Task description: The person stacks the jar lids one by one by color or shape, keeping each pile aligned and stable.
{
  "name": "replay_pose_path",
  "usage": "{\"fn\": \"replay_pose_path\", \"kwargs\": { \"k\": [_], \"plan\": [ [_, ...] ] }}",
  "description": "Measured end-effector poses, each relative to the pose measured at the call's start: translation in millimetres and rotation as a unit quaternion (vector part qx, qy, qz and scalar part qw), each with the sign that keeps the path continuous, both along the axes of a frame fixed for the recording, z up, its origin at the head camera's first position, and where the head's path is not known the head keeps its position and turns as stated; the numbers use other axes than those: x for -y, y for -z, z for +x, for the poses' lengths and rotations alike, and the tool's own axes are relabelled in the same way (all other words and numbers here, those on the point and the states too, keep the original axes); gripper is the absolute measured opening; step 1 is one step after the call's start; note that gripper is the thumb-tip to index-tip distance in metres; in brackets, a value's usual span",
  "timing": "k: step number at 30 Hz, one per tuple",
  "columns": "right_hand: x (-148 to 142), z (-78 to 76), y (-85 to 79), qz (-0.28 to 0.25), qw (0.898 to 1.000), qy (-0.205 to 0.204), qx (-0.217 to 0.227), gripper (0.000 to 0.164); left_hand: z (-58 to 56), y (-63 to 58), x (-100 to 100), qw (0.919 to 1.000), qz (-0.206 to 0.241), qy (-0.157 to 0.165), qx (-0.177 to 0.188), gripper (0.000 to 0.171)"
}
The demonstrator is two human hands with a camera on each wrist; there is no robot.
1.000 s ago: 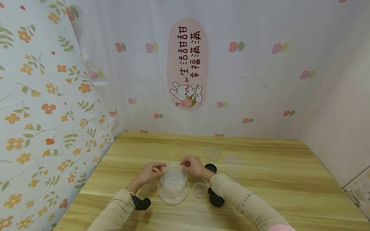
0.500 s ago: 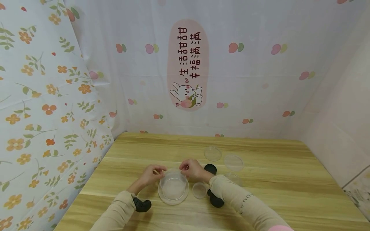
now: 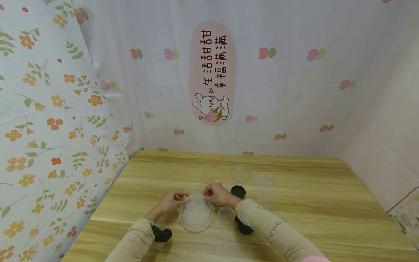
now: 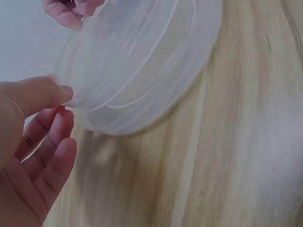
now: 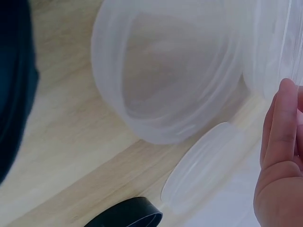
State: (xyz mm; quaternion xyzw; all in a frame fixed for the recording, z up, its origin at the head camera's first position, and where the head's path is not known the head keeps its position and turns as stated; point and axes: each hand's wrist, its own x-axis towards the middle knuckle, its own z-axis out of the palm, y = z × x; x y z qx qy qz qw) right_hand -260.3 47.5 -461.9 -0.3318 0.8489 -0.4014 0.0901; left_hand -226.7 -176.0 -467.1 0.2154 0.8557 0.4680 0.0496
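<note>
1. Nearest: two beige sleeves (image 3: 131, 240) enter from 7 and 5 o'clock. A black rounded device (image 3: 162, 234) sits at the left cuff.
2. Wide, clear, round plastic dish (image 3: 196, 229): located below the image centre on the wood-grain table (image 3: 343, 218).
3. Clear, round, shallow plastic lid (image 3: 195, 210): located over the wide dish, overlapping it towards 12 o'clock. Contact between the two cannot be confirmed.
4. Left hand (image 3: 170, 201): thumb and forefinger pinch the shallow lid's rim at 10 to 11 o'clock. The left-wrist view shows the other fingers spread and slightly bent beneath.
5. Right hand (image 3: 218, 194): fingertips grip the same rim at 1 o'clock, fingers narrowed together.
6. Surrounding parts, measured from the shallow lid:
   a. small clear round disc (image 3: 226, 215): 3 o'clock, near;
   b. black round cap (image 3: 238, 191): 2 o'clock, close to the right wrist;
   c. clear disc behind the right hand (image 3: 221, 183): between 1 and 2 o'clock, partly hidden;
   d. further clear discs (image 3: 264, 184): three, between 2 and 3 o'clock, well apart from the shallow lid.
7. Farthest: white printed cloth (image 3: 294, 91) at 12 o'clock, bearing a rabbit picture (image 3: 209, 105); orange-flowered cloth (image 3: 49, 145) at 10 o'clock.
</note>
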Motion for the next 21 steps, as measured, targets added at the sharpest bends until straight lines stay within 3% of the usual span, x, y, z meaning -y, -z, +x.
{"fn": "replay_pose_path", "kwargs": {
  "k": [9, 21],
  "plan": [
    [0.6, -1.1, 1.0, 0.033, 0.999, -0.005, -0.024, 0.005, -1.3, 3.7, 2.1, 0.9997, -0.023, 0.013, -0.001, 0.023],
    [2.1, -4.2, 4.1, 0.043, 0.999, -0.006, -0.013, 0.005, 1.0, 3.0, 1.1, 0.9990, -0.042, 0.013, 0.007, 0.025]
  ]
}}
